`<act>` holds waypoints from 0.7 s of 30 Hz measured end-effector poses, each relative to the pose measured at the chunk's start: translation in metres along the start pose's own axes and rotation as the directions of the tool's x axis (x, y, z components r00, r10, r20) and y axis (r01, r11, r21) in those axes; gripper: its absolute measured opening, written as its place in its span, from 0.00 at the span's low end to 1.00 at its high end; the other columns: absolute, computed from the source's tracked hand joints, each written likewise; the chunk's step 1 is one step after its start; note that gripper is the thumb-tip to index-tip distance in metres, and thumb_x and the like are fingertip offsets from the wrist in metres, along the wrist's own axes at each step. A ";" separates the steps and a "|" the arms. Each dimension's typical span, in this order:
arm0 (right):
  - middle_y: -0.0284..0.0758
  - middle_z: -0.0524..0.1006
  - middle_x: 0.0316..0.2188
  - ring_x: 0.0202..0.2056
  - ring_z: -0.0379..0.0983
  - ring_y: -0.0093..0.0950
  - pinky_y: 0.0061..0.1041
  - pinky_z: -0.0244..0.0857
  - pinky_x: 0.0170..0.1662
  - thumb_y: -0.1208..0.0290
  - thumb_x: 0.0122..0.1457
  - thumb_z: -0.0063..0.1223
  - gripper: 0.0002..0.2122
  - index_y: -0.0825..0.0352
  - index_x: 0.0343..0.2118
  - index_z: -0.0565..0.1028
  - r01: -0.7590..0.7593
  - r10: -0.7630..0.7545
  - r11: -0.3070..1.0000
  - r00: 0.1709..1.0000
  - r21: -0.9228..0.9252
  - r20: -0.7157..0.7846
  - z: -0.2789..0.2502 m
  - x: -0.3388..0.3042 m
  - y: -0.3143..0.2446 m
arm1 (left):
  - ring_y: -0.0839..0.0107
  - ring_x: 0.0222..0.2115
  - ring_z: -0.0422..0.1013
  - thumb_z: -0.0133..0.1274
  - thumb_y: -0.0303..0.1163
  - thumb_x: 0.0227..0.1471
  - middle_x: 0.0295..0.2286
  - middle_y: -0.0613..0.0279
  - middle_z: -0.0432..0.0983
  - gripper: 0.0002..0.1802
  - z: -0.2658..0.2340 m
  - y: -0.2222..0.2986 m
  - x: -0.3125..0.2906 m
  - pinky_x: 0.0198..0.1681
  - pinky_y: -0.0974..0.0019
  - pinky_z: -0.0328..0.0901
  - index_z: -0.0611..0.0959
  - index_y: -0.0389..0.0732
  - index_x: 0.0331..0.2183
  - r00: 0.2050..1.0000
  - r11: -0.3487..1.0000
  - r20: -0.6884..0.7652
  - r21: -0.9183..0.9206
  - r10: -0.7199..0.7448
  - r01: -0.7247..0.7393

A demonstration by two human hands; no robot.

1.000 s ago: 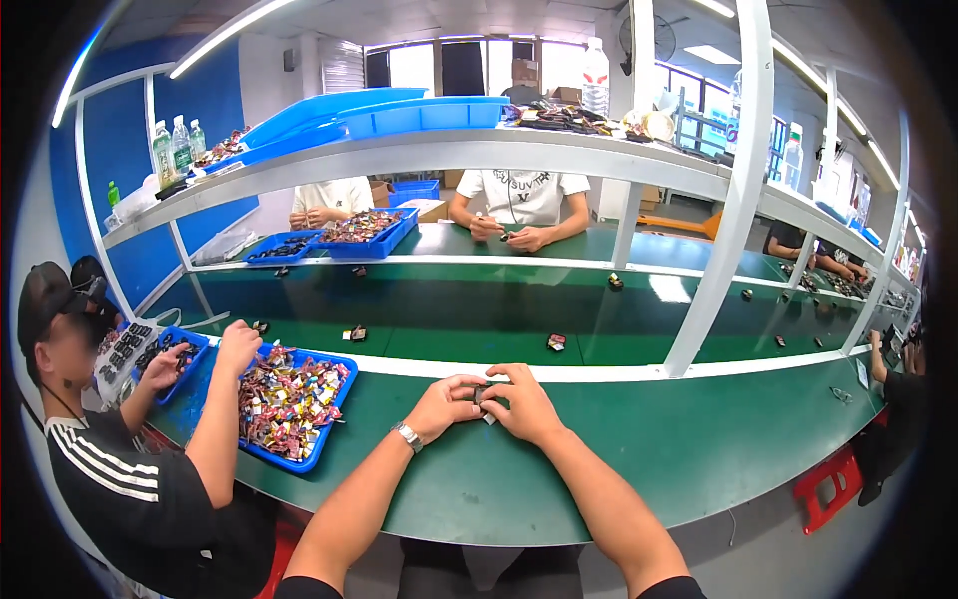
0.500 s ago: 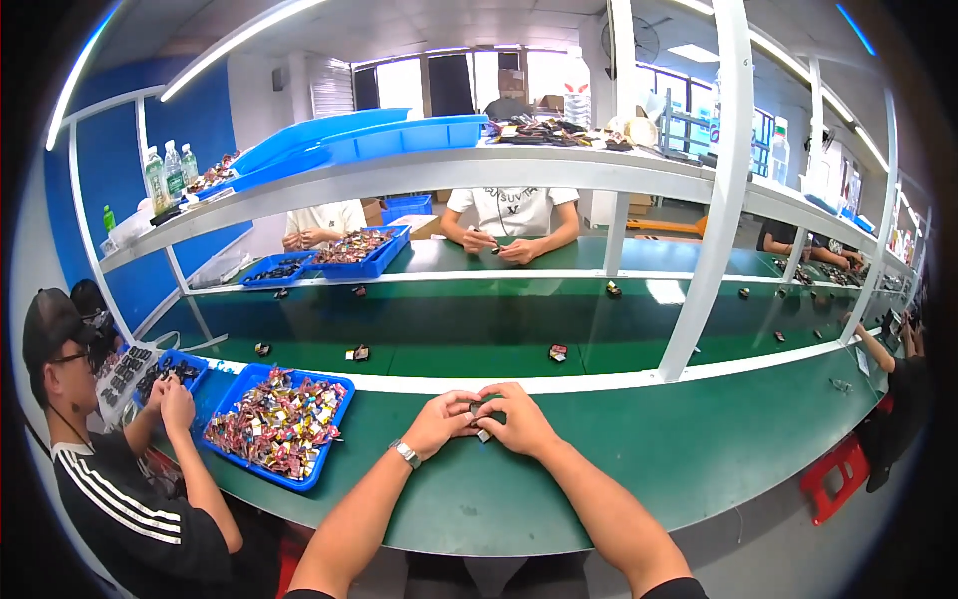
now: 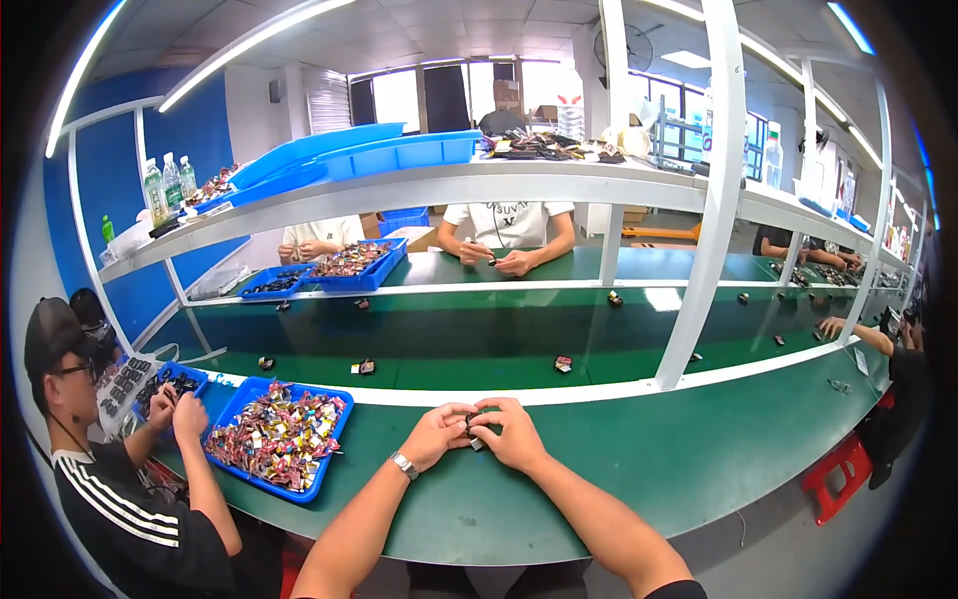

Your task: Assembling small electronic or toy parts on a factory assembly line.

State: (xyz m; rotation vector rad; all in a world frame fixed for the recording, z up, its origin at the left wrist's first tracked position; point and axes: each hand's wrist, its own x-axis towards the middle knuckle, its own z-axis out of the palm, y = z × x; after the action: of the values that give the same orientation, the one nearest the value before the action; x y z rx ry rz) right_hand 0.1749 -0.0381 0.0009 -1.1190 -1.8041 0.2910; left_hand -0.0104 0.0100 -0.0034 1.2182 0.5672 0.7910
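My left hand (image 3: pixel 439 436), with a silver watch (image 3: pixel 404 465) on its wrist, and my right hand (image 3: pixel 507 434) meet over the near green tabletop. Both are closed, fingertips pinched around one small dark electronic part (image 3: pixel 470 423). A pale silvery piece (image 3: pixel 476 445) shows below the fingers and seems to belong to it. My fingers cover most of the part, so its exact kind cannot be made out. Left of my hands stands a blue tray (image 3: pixel 317 477) heaped with small wired parts (image 3: pixel 274 434) in red, white and yellow.
A dark green belt (image 3: pixel 469 344) carrying scattered small parts (image 3: pixel 564 364) runs beyond a white rail. A white post (image 3: pixel 704 220) and shelf (image 3: pixel 429 190) rise ahead. A co-worker (image 3: pixel 110 479) handles something at left; another (image 3: pixel 509 235) sits opposite. A red stool (image 3: pixel 838 484) stands at right.
The view has shifted a little, and the belt parts appear slightly farther right. My fingers have shifted around the dark part. At far right, another person's hand has reached out toward the belt.
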 end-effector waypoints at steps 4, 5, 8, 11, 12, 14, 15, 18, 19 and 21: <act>0.30 0.75 0.46 0.50 0.67 0.34 0.33 0.61 0.54 0.70 0.50 0.60 0.05 0.60 0.31 0.81 -0.068 0.068 0.997 0.998 0.025 0.002 0.004 -0.001 0.000 | 0.70 0.42 0.73 0.49 0.26 0.58 0.42 0.58 0.75 0.16 -0.001 0.000 0.000 0.47 0.65 0.70 0.70 0.39 0.49 1.000 0.999 0.011 -0.047 -0.002 0.003; 0.30 0.74 0.46 0.50 0.66 0.35 0.33 0.61 0.55 0.70 0.50 0.60 0.05 0.60 0.31 0.81 -0.086 0.086 0.996 0.996 0.035 0.002 0.005 -0.001 0.000 | 0.71 0.42 0.73 0.49 0.26 0.58 0.42 0.58 0.75 0.15 -0.001 0.000 0.000 0.47 0.65 0.70 0.71 0.39 0.48 1.000 0.999 -0.002 -0.037 -0.007 0.007; 0.31 0.74 0.47 0.51 0.66 0.35 0.33 0.61 0.55 0.71 0.50 0.60 0.06 0.60 0.32 0.81 -0.064 0.064 0.997 0.998 0.031 -0.008 0.005 -0.002 0.001 | 0.70 0.42 0.73 0.50 0.27 0.58 0.41 0.58 0.75 0.15 -0.001 -0.001 0.001 0.47 0.65 0.70 0.71 0.39 0.47 1.000 1.000 -0.015 -0.026 -0.006 0.005; 0.31 0.74 0.47 0.51 0.66 0.35 0.34 0.61 0.55 0.73 0.49 0.59 0.08 0.60 0.34 0.81 -0.060 0.062 0.996 0.998 0.073 -0.017 0.005 0.000 -0.005 | 0.70 0.42 0.73 0.51 0.27 0.58 0.42 0.59 0.74 0.14 0.000 -0.002 0.002 0.48 0.64 0.70 0.72 0.39 0.47 1.000 0.999 -0.015 -0.045 0.019 -0.019; 0.31 0.74 0.47 0.51 0.66 0.35 0.34 0.61 0.55 0.73 0.49 0.59 0.08 0.60 0.34 0.81 -0.063 0.064 0.995 0.998 0.075 -0.014 0.005 0.000 -0.004 | 0.69 0.43 0.73 0.51 0.28 0.58 0.43 0.59 0.74 0.14 0.001 -0.002 0.002 0.48 0.63 0.70 0.72 0.39 0.46 0.999 0.997 -0.005 -0.068 0.034 -0.034; 0.32 0.74 0.46 0.51 0.65 0.35 0.33 0.61 0.55 0.73 0.50 0.58 0.07 0.61 0.34 0.81 0.013 -0.010 0.996 0.999 0.085 -0.032 0.006 -0.001 -0.003 | 0.68 0.44 0.72 0.53 0.28 0.57 0.43 0.59 0.73 0.15 -0.003 -0.004 0.001 0.48 0.63 0.70 0.72 0.39 0.47 0.998 0.994 0.010 -0.087 0.062 -0.061; 0.33 0.74 0.46 0.51 0.66 0.35 0.33 0.62 0.54 0.74 0.50 0.57 0.07 0.61 0.34 0.81 0.020 -0.018 0.997 0.999 0.068 -0.028 0.004 0.000 -0.007 | 0.68 0.44 0.72 0.53 0.28 0.57 0.44 0.59 0.73 0.16 -0.006 -0.004 0.002 0.49 0.62 0.70 0.72 0.39 0.47 0.998 0.991 0.036 -0.123 0.058 -0.054; 0.33 0.74 0.46 0.50 0.66 0.35 0.33 0.63 0.53 0.75 0.50 0.57 0.07 0.61 0.33 0.81 0.000 0.000 1.000 0.997 -0.007 -0.080 0.004 -0.001 -0.005 | 0.68 0.46 0.71 0.53 0.29 0.56 0.45 0.59 0.73 0.17 -0.006 -0.004 0.003 0.50 0.62 0.69 0.72 0.39 0.47 0.995 0.984 0.084 -0.175 0.057 -0.042; 0.33 0.74 0.46 0.50 0.66 0.35 0.33 0.63 0.53 0.75 0.50 0.57 0.07 0.61 0.33 0.81 0.000 0.000 1.000 0.997 -0.008 -0.081 0.004 -0.001 -0.006 | 0.68 0.45 0.71 0.53 0.29 0.56 0.45 0.58 0.73 0.17 -0.005 -0.003 0.003 0.50 0.62 0.69 0.71 0.39 0.48 0.996 0.984 0.076 -0.174 0.047 -0.033; 0.33 0.74 0.46 0.50 0.66 0.36 0.33 0.64 0.52 0.76 0.49 0.57 0.07 0.61 0.32 0.81 0.001 0.000 1.000 0.998 0.013 -0.069 0.004 -0.001 -0.006 | 0.68 0.45 0.72 0.53 0.29 0.56 0.45 0.58 0.73 0.18 -0.003 -0.003 0.002 0.50 0.62 0.69 0.71 0.38 0.48 0.997 0.985 0.069 -0.174 0.036 -0.023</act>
State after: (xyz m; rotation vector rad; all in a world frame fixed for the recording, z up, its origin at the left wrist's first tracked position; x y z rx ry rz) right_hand 0.1687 -0.0409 0.0024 -1.1066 -1.7395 0.2606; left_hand -0.0104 0.0130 -0.0066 1.0924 0.4136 0.8012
